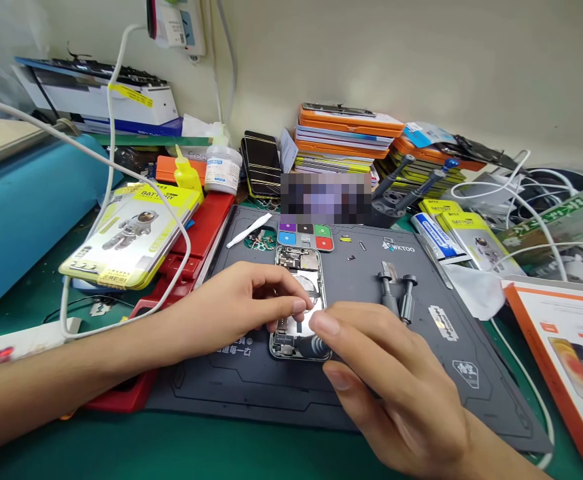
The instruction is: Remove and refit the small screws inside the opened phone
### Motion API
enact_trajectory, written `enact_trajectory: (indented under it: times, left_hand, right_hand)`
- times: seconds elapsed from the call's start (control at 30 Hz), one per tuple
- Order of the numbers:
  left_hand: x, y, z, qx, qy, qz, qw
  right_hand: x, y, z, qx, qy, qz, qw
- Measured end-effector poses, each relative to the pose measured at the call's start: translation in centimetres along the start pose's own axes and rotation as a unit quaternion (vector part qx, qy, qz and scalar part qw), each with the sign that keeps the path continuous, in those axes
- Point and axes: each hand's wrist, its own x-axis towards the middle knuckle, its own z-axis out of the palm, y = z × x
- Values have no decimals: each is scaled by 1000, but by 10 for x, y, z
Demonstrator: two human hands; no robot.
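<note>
An opened phone (299, 270) lies on the dark grey work mat (351, 393), its circuit board, silver battery area and other inner parts exposed. Over the phone's middle is my left hand (256, 300), thumb and index finger pinched together; whatever may be between the tips is too small to make out. Its lower fingers reach the phone's left edge. My right hand (401, 380) hovers at the phone's lower right, with thumb and index finger apart and nothing visible between them. It hides part of the phone's right edge.
Two screwdrivers (407, 300) and a razor blade (443, 323) lie right of the phone. Behind it are a coloured magnet pad (286, 238) and a white plastic stick (249, 231). Battery packs (131, 230) and a white cable (184, 267) lie left; an orange-white box (561, 353) sits right.
</note>
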Motion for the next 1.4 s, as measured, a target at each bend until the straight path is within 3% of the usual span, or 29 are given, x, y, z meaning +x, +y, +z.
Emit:
enact_trajectory:
  times: [1.4]
  left_hand:
    - [0, 3, 1, -16, -3, -7, 1000]
  right_hand:
    - [2, 2, 0, 10, 3, 23, 1000]
